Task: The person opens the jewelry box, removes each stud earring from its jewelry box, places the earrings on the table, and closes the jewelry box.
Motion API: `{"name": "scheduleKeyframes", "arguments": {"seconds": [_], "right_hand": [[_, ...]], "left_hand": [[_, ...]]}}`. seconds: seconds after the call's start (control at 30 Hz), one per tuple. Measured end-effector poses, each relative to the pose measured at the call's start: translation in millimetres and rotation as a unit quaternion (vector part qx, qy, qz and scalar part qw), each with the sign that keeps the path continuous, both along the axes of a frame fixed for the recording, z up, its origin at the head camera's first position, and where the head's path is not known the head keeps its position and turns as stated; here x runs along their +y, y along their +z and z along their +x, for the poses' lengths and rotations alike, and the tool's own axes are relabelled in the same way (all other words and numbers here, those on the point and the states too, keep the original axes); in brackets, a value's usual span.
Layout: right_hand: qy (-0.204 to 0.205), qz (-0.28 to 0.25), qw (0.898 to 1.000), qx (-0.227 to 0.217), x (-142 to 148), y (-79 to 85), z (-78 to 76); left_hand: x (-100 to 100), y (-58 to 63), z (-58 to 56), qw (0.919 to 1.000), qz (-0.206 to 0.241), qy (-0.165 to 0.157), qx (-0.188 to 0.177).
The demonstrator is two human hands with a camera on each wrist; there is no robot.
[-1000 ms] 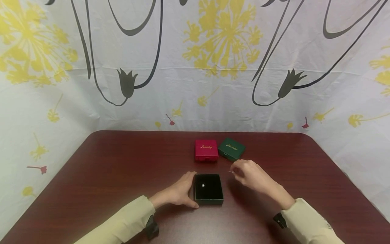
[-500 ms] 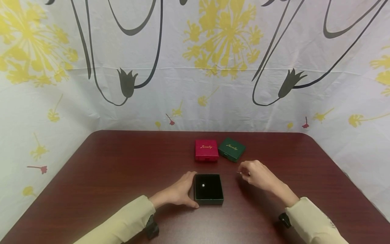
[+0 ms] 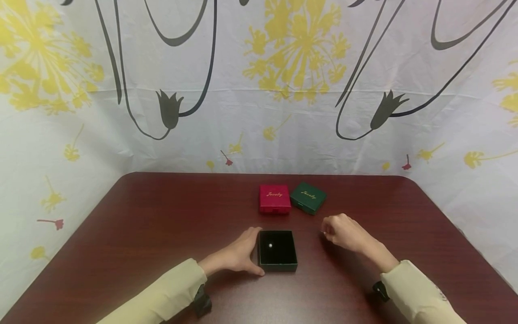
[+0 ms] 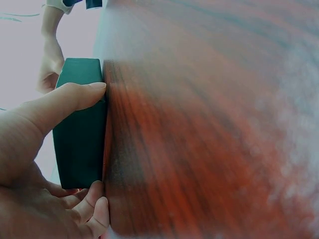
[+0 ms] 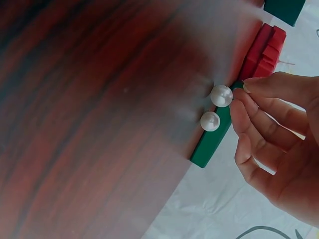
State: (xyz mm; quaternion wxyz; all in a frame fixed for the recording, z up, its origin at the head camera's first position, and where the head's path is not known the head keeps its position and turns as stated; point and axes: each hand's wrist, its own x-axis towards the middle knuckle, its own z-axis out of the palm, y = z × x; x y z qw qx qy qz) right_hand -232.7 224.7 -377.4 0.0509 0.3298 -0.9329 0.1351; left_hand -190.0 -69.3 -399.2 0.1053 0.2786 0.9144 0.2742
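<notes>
An open dark green jewelry box [image 3: 277,267] with a black lining stands on the table, and a single white pearl [image 3: 270,245] shows inside it. My left hand [image 3: 239,253] grips the box from the left. In the left wrist view the thumb [image 4: 75,97] lies along the box's green side [image 4: 79,144], with the other fingers round its far end. Right of the box, my right hand [image 3: 346,231] pinches a small piece of pearl jewelry [image 5: 222,95] between thumb and fingertips. Two white pearls show on it in the right wrist view; its metal part is hidden.
Behind the open box lie a red box [image 3: 274,199] marked "Jewelry" and a green box [image 3: 308,198], set at an angle beside it. The reddish-brown table [image 3: 182,207] ends at a patterned white cloth [image 3: 299,130] at the back.
My right hand has moved rightward, away from the open box, with the pearl jewelry still pinched. The thin metal tip seen earlier no longer shows. My left hand and the box have stayed put.
</notes>
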Motion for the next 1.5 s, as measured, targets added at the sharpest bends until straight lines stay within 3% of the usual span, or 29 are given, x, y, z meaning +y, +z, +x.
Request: {"name": "scheduleKeyframes", "arguments": {"seconds": [0.63,1.5], "right_hand": [[-0.004,0.023,0.999,-0.037,-1.0,-1.9,0.0],[0.008,0.036,0.999,-0.013,-2.4,-6.7,-0.2]], "left_hand": [[0.4,-0.4,-1.2,1.0000,0.002,-0.004,0.006],[-0.1,1.2,-0.8,1.0000,0.005,-0.006,0.003]]}}
